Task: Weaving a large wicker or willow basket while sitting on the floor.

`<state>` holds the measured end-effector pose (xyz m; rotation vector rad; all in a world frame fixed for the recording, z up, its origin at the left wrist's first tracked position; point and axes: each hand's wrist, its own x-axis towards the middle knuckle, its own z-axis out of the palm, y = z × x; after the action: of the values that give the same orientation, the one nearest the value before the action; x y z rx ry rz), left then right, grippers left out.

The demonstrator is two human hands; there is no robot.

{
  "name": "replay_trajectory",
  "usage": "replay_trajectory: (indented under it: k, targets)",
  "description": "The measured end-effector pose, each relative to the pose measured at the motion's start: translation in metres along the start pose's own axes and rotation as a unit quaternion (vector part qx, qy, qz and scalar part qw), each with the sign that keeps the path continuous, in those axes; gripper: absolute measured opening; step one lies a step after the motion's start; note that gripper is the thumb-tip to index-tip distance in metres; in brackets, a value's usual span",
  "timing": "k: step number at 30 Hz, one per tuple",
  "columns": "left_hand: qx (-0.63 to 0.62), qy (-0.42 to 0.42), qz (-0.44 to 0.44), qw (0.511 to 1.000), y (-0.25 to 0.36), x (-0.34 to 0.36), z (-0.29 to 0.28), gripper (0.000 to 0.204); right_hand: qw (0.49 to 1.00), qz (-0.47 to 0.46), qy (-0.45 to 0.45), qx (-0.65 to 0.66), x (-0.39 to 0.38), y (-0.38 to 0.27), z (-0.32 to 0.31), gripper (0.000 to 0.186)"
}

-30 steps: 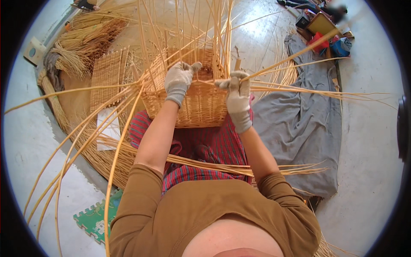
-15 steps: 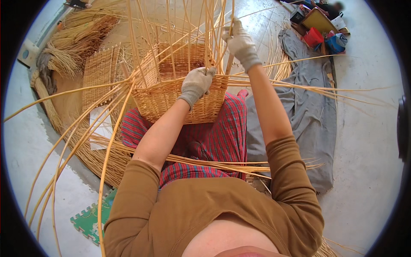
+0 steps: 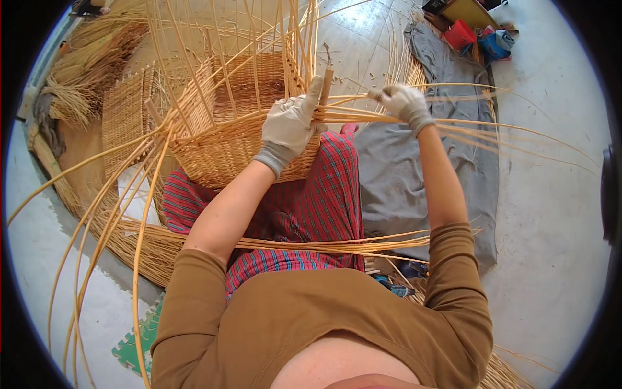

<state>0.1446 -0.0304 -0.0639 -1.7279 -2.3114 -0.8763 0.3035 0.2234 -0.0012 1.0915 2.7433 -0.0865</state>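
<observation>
Wicker basket (image 3: 217, 161), partly woven, sits on the striped red cloth (image 3: 304, 207) over the person's lap, its open top tilted so that the hollow inside shows. Pale upright rods (image 3: 256, 58) stand up from its walls. From its near left corner a spray of long rods (image 3: 107, 236) bends away toward the lower left, and from its near right corner more rods (image 3: 359, 118) run out to the right.

Gloved in off-white, the left hand (image 3: 288, 126) grips the rim at the near right corner, fingers bent over it and thumb pointing up. Just beside that thumb stands a wooden stick (image 3: 326, 84) with a thin dark tip. Also gloved, the right hand (image 3: 403, 104) is out to the right at the outgoing rods, fingers bent and blurred; whether it grips any of them, I cannot tell.

Nearer the body, a bundle of rods (image 3: 311, 246) lies across the lap. Grey cloth (image 3: 421, 185) spreads over the floor on the right, with a red container (image 3: 459, 34) and a blue one (image 3: 495, 44) near its far end. Left of the basket lies a flat woven panel (image 3: 129, 123), with heaped stalks (image 3: 97, 58) beyond it and a green mat (image 3: 139, 337) at lower left.
</observation>
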Motion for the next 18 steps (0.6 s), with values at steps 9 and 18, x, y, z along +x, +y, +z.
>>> replay_trajectory:
  k: [9,18]
  targets:
    - [-0.038,0.013,0.028,0.999,-0.005,0.001,0.000,0.101,0.963,-0.199,0.176,-0.045,-0.059,0.008,-0.019,0.038]
    - [0.123,0.022,0.027,0.992,-0.002,0.001,0.008,0.074,0.666,-0.744,-0.053,0.021,-0.045,-0.154,-0.078,0.028]
